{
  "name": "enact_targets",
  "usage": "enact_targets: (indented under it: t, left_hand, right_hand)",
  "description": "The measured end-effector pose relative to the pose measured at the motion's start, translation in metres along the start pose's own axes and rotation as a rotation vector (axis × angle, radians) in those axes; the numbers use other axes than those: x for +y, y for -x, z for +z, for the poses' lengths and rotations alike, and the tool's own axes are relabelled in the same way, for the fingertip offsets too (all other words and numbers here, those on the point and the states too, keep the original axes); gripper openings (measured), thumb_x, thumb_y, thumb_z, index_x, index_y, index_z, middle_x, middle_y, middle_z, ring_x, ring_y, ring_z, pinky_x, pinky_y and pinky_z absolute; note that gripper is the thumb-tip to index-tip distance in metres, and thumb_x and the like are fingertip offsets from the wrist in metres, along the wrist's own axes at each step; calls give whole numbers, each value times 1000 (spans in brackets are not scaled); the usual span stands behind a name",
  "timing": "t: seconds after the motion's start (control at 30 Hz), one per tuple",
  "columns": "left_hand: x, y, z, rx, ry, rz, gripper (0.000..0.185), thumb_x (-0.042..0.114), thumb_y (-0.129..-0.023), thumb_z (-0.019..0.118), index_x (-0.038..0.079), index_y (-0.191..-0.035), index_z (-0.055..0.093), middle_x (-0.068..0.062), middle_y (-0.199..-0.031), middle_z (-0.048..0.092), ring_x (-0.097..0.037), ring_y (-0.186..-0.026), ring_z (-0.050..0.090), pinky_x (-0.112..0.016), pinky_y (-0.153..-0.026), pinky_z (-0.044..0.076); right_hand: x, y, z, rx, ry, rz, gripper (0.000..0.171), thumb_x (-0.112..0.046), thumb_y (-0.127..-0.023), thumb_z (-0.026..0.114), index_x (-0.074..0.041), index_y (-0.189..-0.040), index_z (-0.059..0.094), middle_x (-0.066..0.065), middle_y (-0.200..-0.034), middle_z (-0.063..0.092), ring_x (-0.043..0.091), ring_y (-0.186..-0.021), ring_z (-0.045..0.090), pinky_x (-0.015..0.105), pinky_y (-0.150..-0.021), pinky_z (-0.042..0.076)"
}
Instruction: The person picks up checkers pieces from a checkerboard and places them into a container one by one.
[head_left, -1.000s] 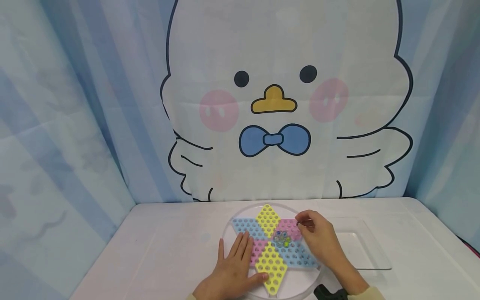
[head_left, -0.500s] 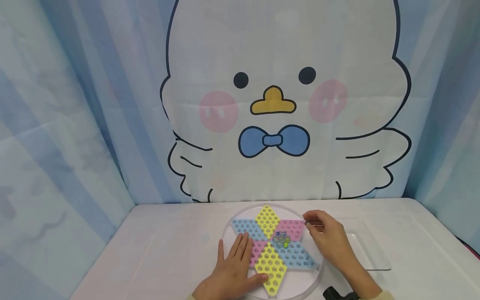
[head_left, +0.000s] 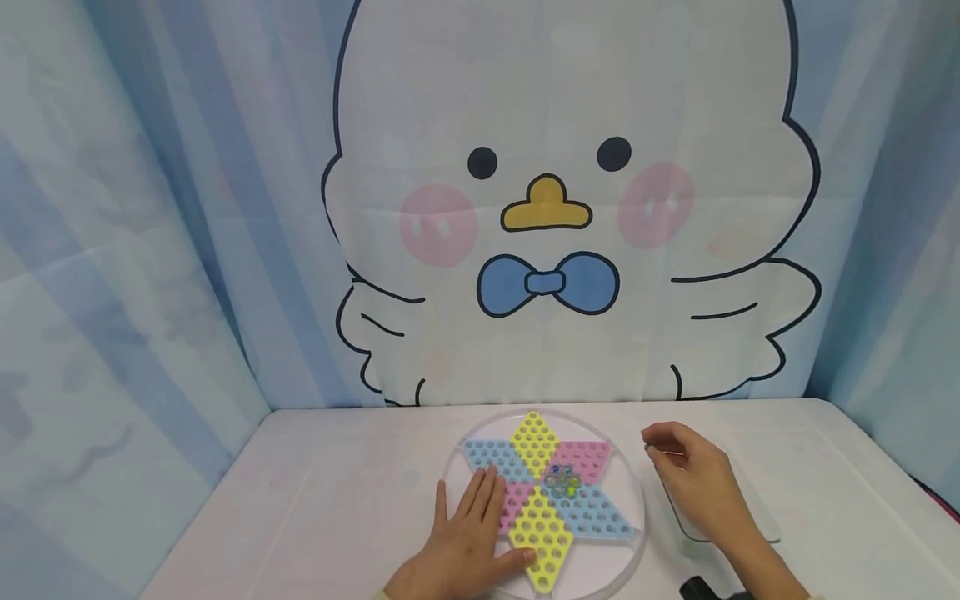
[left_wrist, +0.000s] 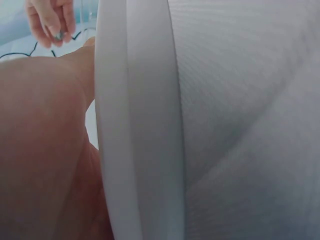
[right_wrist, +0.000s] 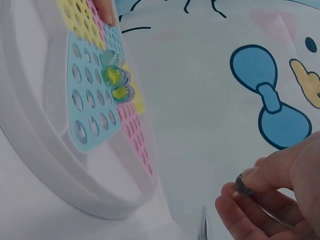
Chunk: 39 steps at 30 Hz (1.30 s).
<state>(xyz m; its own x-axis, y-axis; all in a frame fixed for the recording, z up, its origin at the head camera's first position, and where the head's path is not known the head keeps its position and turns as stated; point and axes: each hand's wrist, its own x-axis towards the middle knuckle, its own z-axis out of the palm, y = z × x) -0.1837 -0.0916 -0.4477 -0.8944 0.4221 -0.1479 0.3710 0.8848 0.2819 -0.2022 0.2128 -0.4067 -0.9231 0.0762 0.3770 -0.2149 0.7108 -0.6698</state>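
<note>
A round white board (head_left: pixel 630 550) carries a star of yellow, pink and blue perforated panels (head_left: pixel 542 521). Several glass marbles (head_left: pixel 561 481) sit clustered at the star's centre, also seen in the right wrist view as marbles (right_wrist: pixel 117 77). My left hand (head_left: pixel 480 500) lies flat with straight fingers on the star's left side. To the right of the board my right hand (head_left: pixel 651 447) pinches one small glass marble (right_wrist: pixel 244 184) between thumb and fingertips, above a clear tray (head_left: pixel 753 521). The left wrist view shows mostly the board's rim (left_wrist: pixel 135 125) and my palm.
The white table (head_left: pixel 330 517) is walled in by a blue striped curtain printed with a big cartoon chick (head_left: pixel 547 208). A dark object (head_left: pixel 701 588) shows at the bottom edge near my right wrist.
My right hand has moved to the right, off the pink panel and past the board's rim, carrying the pinched marble over the clear tray. The left hand has stayed put.
</note>
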Motion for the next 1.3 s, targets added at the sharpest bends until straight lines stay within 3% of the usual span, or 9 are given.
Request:
enact_targets:
  t: [0.07,0.2,0.27,0.43,0.53,0.67,0.83,0.97,1.3]
  left_hand:
    - [-1,0,1,5,8,9,105,84,-86,31,10,-160,14,-8,-168,4,-27,-156,3,-69,-115,-5]
    - [-2,1,3,21,24,27,107,85,-86,29,10,-160,14,-10,-168,4,-28,-156,3,-70,-115,-5]
    - [-3,0,3,27,29,26,107,85,-86,29,9,-160,15,-10,-168,5,-28,-156,4,-70,-115,-5]
    - [-3,2,3,39,30,22,106,84,-86,32,9,-159,17,-10,-168,8,-29,-156,7,-71,-115,-2]
    - [-2,2,3,39,37,28,105,83,-87,33,8,-159,17,-11,-168,9,-30,-156,7,-71,-114,-2]
    - [-1,2,2,30,29,28,105,83,-87,33,8,-159,16,-11,-168,8,-30,-156,7,-71,-114,-2]
    - [0,2,0,26,16,17,105,83,-87,32,9,-159,16,-10,-168,7,-29,-156,7,-70,-115,-1]
    - [-1,2,0,27,36,24,106,84,-86,31,9,-159,16,-10,-168,7,-29,-156,6,-70,-115,-3]
    - [0,0,1,21,11,7,106,84,-86,31,10,-159,17,-8,-168,7,-27,-156,6,-69,-116,-3]
  right_hand:
    - [3,1,-2,7,10,5,21,-4,-93,63,-7,-113,67,8,-111,72,26,-105,67,5,-80,46]
    - [7,2,-5,9,16,18,21,-4,-93,62,-6,-114,67,10,-112,71,28,-106,67,24,-84,56]
    - [10,1,-6,8,17,21,21,-4,-94,62,-6,-114,67,11,-113,71,26,-105,67,25,-84,56]
    - [16,0,-9,28,23,12,19,-5,-92,64,-7,-110,68,8,-109,72,-3,-94,62,4,-77,46]
    - [20,-1,-12,21,30,17,17,-5,-92,64,-6,-108,69,8,-106,73,-14,-89,55,3,-75,45]
    - [25,-1,-15,-27,43,45,16,-5,-92,64,-5,-107,68,11,-106,73,8,-92,67,13,-75,51]
    - [30,-4,-16,-105,61,91,17,-3,-92,63,-1,-109,66,17,-108,71,34,-101,68,40,-84,57]
    - [32,-6,-17,-160,97,143,19,-3,-90,63,0,-108,65,21,-109,70,37,-100,68,49,-84,56]
    - [39,-10,-16,-232,133,191,19,-3,-86,66,0,-106,66,16,-103,69,27,-91,68,45,-79,56]
